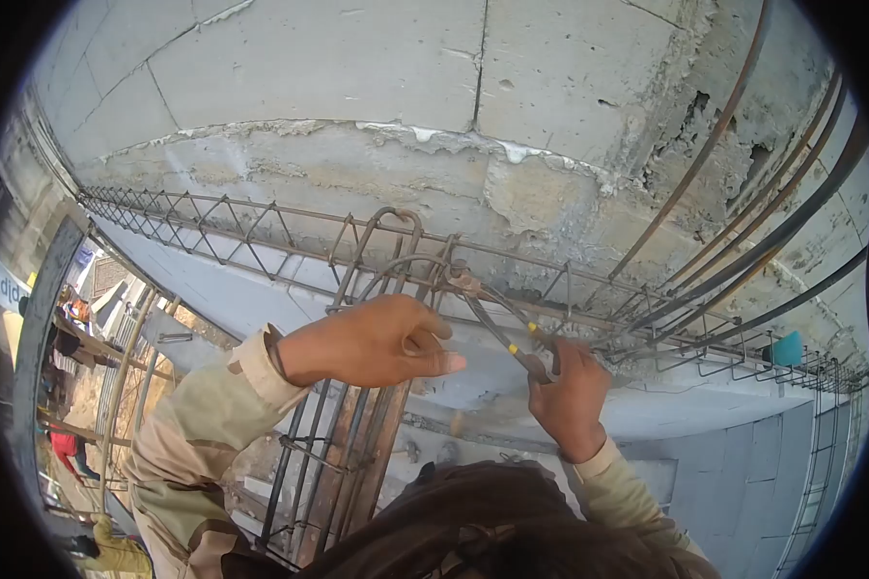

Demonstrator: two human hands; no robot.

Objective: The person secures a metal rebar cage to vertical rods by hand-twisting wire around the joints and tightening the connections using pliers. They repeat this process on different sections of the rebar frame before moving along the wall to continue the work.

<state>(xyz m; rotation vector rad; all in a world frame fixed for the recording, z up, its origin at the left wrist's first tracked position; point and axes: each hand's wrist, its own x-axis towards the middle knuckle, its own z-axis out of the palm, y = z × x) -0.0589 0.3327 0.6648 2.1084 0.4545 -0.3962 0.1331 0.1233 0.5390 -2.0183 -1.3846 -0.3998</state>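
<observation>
Pincers (pixel 512 348) are meeting rebar (pixel 437 270) at the far centre.
The right hand (pixel 572 396) is gripping their handles; the left hand (pixel 367 338) is curling its fingers, any hold unclear. Keeping the jaws square is likely aiding control.

Looks like an open-air building site, midway through steel and block work.
Shows a pale block wall (pixel 309 68) with ragged mortar (pixel 232 169) beyond the left fingers (pixel 425 320) and right fingers (pixel 572 355), and a long cage of reinforcing steel (pixel 251 227) along its foot. Has a second steel cage (pixel 328 463) running from just past the left fingers back toward the body, yellow-banded pliers (pixel 512 344) in the right fingers, and long bare bars (pixel 710 145) slanting beyond them to the right. Includes, well left of the left fingers, poles (pixel 124 372), a person in red (pixel 66 446) and a person in yellow (pixel 118 552).
</observation>
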